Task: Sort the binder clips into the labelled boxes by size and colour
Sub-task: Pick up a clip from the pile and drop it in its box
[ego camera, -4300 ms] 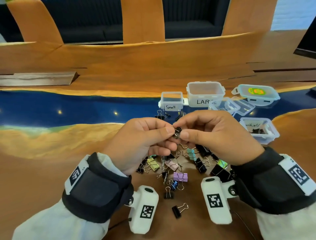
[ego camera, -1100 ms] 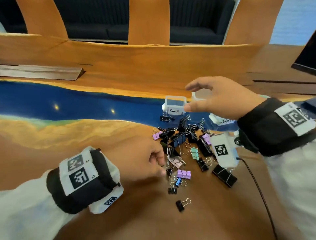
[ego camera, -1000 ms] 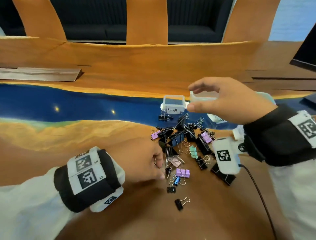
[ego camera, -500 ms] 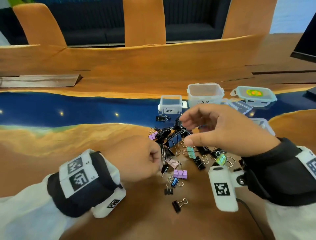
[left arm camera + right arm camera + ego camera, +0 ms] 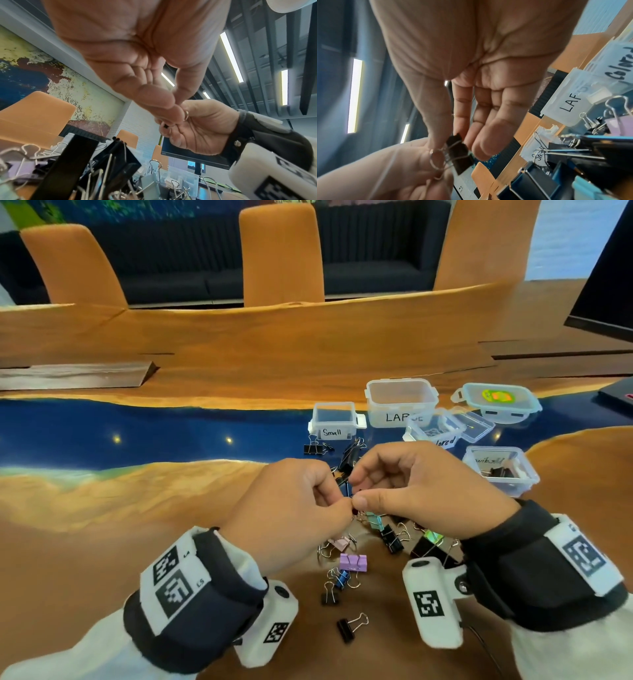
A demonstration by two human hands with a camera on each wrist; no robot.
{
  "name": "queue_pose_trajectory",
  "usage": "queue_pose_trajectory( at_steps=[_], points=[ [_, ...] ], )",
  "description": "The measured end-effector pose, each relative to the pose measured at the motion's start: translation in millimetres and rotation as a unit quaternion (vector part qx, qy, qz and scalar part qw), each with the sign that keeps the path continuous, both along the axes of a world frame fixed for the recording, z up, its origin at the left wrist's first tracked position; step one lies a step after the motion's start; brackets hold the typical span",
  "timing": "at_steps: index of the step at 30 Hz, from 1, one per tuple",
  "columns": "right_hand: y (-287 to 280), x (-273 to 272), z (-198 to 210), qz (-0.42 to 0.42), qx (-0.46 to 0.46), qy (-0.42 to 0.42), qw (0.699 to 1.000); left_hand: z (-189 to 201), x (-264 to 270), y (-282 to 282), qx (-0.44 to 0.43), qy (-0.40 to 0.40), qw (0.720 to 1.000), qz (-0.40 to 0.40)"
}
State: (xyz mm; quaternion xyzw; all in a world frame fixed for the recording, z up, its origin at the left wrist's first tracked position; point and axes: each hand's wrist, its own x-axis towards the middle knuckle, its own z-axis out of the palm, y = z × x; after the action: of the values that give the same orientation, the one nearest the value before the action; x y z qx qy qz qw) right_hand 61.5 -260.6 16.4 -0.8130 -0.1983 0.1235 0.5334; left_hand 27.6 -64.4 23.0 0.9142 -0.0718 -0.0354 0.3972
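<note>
Both hands meet above the clip pile in the head view. My left hand (image 5: 342,503) pinches the wire handles of a small black binder clip (image 5: 459,152). My right hand (image 5: 358,494) pinches the same clip's black body between thumb and forefinger, with its other fingers loosely extended. From the head view the clip is almost hidden between the fingertips. Beyond the hands stand the clear boxes: "Small" (image 5: 334,422), "LARGE" (image 5: 400,405) and "Colored" (image 5: 433,433). A fourth box (image 5: 500,470) at the right holds black clips.
A pile of black and coloured clips lies under and before the hands, among them a purple clip (image 5: 352,563) and a lone black clip (image 5: 346,630). A lidded container (image 5: 498,402) and a loose lid (image 5: 476,426) sit at the back right. Orange chairs stand beyond the table.
My right hand came back from over the boxes to the pile. My left hand rose from the pile, and both now pinch one small black clip.
</note>
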Motion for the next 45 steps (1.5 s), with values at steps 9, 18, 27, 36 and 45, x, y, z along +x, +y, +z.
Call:
queue_pose_trajectory(
  at_steps=[9,18,27,36,45],
  points=[
    [-1,-2,4,0.003,-0.009,-0.015,1.000,0,2,4,-0.134,0.046,0.990,0.025],
    [2,-3,4,-0.017,0.062,-0.040,0.997,10,16,15,-0.178,0.075,0.981,0.031],
    [3,-3,4,-0.032,0.050,-0.050,0.997,6,3,8,-0.069,-0.018,0.997,0.015],
    [6,-2,0,-0.019,0.059,-0.019,0.998,4,3,10,-0.034,-0.048,0.998,0.023],
    [9,-1,3,0.003,-0.079,-0.072,0.994,1,3,14,-0.063,-0.053,0.996,0.020]
  ],
)
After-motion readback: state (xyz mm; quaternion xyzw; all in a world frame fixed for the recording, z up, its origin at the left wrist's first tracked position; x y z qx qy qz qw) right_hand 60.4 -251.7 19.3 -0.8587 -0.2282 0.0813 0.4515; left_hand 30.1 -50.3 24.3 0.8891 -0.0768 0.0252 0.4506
